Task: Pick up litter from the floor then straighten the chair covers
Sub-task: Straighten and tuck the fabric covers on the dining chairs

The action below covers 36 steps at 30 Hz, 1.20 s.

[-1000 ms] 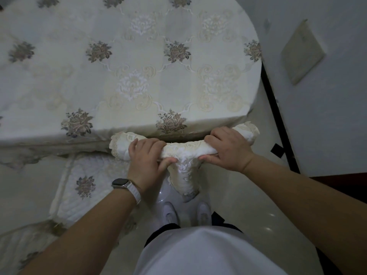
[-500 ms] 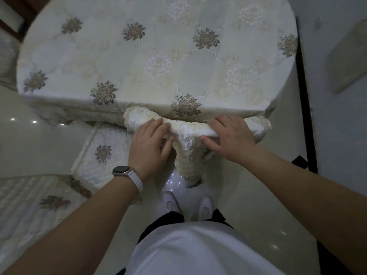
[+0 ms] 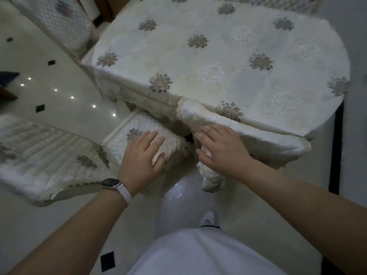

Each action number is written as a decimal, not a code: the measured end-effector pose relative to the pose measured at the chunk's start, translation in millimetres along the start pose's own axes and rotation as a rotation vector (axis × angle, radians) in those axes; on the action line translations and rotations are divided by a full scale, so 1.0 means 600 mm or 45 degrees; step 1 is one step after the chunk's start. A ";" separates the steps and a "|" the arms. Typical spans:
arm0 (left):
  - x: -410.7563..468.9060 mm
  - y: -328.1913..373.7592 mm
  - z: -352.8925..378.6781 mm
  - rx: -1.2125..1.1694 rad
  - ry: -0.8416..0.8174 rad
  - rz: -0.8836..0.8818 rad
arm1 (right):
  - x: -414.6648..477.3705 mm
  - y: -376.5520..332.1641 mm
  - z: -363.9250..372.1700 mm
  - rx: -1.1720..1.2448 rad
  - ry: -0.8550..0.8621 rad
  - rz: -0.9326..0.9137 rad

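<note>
The cream lace chair cover [image 3: 264, 139] lies over the top rail of the chair in front of me, and one flap [image 3: 210, 177] hangs down below it. My right hand [image 3: 220, 149] rests on the cover near its left end, fingers spread flat. My left hand [image 3: 142, 155], with a watch on the wrist, is off the rail with fingers relaxed and holds nothing. It is over the chair's quilted seat cushion [image 3: 123, 139]; whether it touches the cushion is unclear. I see no litter on the floor.
The table with a floral cloth [image 3: 218, 56] stands right behind the chair. A second quilted chair seat [image 3: 39, 153] is at the left, another chair [image 3: 59, 22] at the top left. Glossy tile floor [image 3: 59, 90] spreads to the left; a wall [image 3: 357, 116] runs along the right.
Both hands have let go of the rolled top of the cover. My left hand moved left off the rail, my right hand flattened on it. The view swung left.
</note>
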<state>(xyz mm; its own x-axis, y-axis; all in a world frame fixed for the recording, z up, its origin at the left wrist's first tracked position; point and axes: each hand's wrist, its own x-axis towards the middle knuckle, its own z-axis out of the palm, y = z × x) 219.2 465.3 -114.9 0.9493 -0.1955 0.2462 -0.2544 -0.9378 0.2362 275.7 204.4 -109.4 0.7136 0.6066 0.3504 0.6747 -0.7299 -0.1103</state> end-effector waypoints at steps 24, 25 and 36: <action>-0.795 -0.324 -0.295 0.260 0.351 -0.934 | 0.119 -0.850 0.116 0.201 -0.141 -0.870; -0.815 -0.329 -0.302 0.265 0.361 -0.967 | 0.124 -0.873 0.118 0.202 -0.151 -0.907; -0.904 -0.411 -0.326 0.297 0.364 -1.179 | 0.204 -1.029 0.193 0.264 -0.240 -1.103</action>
<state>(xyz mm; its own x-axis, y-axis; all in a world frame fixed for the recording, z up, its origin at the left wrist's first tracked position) -268.9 858.4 -122.8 0.6668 0.6895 0.2827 0.6359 -0.7243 0.2666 -31.8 765.8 -105.9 -0.0525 0.9712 0.2325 0.9965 0.0660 -0.0508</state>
